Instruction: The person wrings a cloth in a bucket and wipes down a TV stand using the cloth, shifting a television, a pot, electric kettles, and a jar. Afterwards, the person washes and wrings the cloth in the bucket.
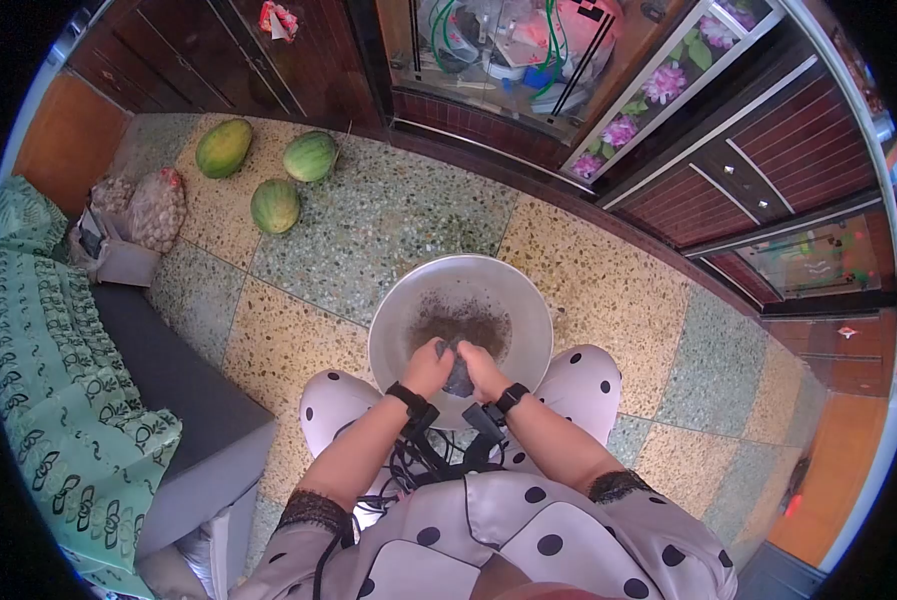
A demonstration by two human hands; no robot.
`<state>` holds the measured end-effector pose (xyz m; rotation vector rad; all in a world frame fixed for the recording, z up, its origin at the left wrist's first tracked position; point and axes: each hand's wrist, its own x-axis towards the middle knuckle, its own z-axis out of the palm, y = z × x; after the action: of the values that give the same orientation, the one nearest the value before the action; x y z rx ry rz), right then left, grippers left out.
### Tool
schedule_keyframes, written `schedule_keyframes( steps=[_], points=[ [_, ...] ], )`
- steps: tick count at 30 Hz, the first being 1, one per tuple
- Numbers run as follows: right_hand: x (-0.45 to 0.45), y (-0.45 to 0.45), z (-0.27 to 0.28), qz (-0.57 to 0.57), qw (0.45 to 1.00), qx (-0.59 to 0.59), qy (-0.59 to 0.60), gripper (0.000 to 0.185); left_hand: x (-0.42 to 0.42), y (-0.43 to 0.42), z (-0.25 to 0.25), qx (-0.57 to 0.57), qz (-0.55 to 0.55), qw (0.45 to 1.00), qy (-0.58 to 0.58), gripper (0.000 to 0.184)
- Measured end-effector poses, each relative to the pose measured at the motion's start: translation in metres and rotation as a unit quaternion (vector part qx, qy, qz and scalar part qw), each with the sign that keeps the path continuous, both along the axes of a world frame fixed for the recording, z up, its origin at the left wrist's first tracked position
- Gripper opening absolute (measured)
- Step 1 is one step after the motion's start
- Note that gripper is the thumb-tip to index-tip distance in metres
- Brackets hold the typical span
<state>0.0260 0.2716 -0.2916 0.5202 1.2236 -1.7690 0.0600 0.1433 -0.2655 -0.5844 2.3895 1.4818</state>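
Note:
A wide silver metal basin (388,340) stands on the floor between my knees. Dark brown bits or murky water (460,318) cover its bottom; which of the two I cannot tell. Over the basin's near half, my left hand (429,368) and my right hand (481,371) are close together. Both are closed on a crumpled dark grey cloth (457,380), which hangs between them and looks wet. My fingertips are partly hidden behind it. Each wrist wears a black strap with a device on it.
Three melons (275,206) lie on the tiled floor ahead left. Net bags of bulbs (158,210) and a box (128,262) sit beside a grey sofa (173,355) with a green cover. Dark wooden cabinets (708,190) line the far side. Black cables (408,465) lie on my lap.

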Motion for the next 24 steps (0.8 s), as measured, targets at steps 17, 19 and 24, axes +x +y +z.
schedule_keyframes(
  steps=[17, 19, 24],
  points=[
    [-0.039, 0.036, 0.037, 0.084, 0.804, 0.306, 0.503, 0.067, -0.011, -0.03, 0.034, 0.192, 0.079, 0.978, -0.037, 0.053],
    [-0.052, 0.049, 0.084, 0.105, 0.778, 0.367, 0.499, 0.072, -0.012, -0.052, 0.048, 0.219, 0.077, 0.972, 0.028, 0.047],
    [-0.074, 0.08, 0.087, 0.125, 0.713, 0.54, 0.429, 0.083, -0.019, -0.104, 0.032, 0.214, 0.203, 0.952, 0.084, 0.045]
  ],
)
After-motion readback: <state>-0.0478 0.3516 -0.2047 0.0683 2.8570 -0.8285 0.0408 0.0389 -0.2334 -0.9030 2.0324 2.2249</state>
